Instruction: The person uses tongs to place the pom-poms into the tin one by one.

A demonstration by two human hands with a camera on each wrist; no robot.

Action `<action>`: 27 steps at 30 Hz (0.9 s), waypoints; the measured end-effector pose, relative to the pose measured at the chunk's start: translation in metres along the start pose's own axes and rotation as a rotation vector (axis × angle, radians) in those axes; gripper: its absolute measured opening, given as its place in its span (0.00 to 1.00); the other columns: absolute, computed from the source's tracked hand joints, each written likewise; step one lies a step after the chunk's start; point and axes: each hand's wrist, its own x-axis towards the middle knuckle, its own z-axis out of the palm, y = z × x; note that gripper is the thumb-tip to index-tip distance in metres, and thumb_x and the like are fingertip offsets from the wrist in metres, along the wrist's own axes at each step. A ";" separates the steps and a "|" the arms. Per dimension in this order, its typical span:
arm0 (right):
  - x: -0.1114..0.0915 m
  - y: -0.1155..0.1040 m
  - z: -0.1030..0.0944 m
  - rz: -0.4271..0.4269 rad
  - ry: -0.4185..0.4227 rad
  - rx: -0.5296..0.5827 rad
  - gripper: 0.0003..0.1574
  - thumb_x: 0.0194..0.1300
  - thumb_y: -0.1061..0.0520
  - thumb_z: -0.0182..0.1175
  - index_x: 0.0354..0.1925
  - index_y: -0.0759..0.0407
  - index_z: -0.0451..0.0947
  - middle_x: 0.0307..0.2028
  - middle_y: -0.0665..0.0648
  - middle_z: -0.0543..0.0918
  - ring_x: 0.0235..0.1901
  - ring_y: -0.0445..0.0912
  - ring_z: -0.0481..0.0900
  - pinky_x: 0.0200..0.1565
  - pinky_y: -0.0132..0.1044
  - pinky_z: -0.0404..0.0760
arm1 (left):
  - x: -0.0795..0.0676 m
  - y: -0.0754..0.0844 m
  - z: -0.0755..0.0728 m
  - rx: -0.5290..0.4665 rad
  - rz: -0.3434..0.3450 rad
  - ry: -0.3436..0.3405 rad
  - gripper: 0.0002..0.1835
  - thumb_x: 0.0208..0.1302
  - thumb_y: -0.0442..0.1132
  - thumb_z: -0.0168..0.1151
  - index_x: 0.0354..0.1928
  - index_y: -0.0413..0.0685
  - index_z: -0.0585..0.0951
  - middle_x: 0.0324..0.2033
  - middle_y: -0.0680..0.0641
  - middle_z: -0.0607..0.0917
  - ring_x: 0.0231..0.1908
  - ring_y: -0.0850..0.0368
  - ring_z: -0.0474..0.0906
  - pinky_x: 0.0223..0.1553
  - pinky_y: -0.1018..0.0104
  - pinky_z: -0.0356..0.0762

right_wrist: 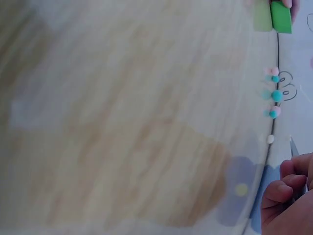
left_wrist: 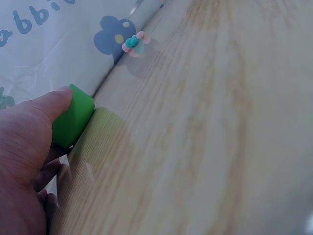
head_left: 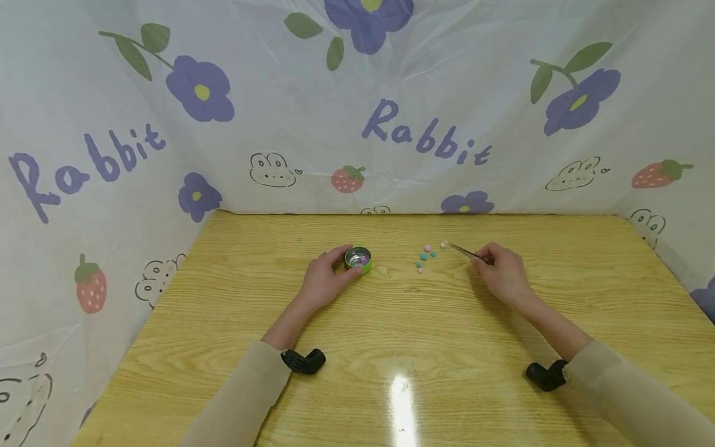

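My left hand holds a small round green tin between thumb and fingers, its open top facing up. Inside the tin lies something purple. The tin's green side shows in the left wrist view. In my right hand are slim metal tweezers, their tips pointing left, close to a white bead. Left of that bead, several small balls lie loosely grouped, among them a blue ball and a pink ball. In the right wrist view the tweezers are partly hidden by fingers.
A wood-grained table carries everything. Behind it and at the sides hangs a white curtain printed with flowers, strawberries and rabbits. A black wrist device sits at the left cuff, another black wrist device at the right.
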 end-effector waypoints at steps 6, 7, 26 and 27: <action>0.001 -0.012 0.004 -0.062 0.023 0.014 0.05 0.71 0.65 0.63 0.40 0.69 0.81 0.30 0.61 0.86 0.29 0.52 0.81 0.28 0.36 0.74 | -0.001 0.001 -0.001 0.000 0.008 -0.001 0.33 0.69 0.49 0.69 0.72 0.43 0.74 0.64 0.40 0.80 0.66 0.40 0.73 0.67 0.46 0.70; 0.001 -0.014 0.005 -0.072 0.025 0.016 0.04 0.71 0.66 0.63 0.40 0.69 0.81 0.30 0.61 0.86 0.30 0.54 0.82 0.30 0.37 0.75 | -0.001 0.001 -0.001 0.001 0.008 -0.002 0.33 0.69 0.49 0.69 0.72 0.43 0.74 0.64 0.40 0.80 0.66 0.40 0.73 0.68 0.45 0.69; 0.006 -0.044 0.024 -0.149 -0.003 0.082 0.03 0.70 0.67 0.64 0.39 0.69 0.81 0.32 0.62 0.87 0.35 0.57 0.86 0.36 0.42 0.81 | 0.000 0.001 -0.001 0.019 0.012 -0.004 0.33 0.70 0.48 0.69 0.72 0.42 0.73 0.63 0.39 0.80 0.66 0.40 0.72 0.77 0.49 0.51; 0.006 -0.046 0.025 -0.152 -0.004 0.087 0.03 0.70 0.67 0.64 0.39 0.69 0.81 0.32 0.61 0.86 0.35 0.56 0.85 0.37 0.44 0.81 | 0.000 0.001 -0.001 0.019 0.009 -0.005 0.33 0.70 0.49 0.69 0.72 0.43 0.73 0.63 0.39 0.80 0.66 0.40 0.72 0.77 0.49 0.51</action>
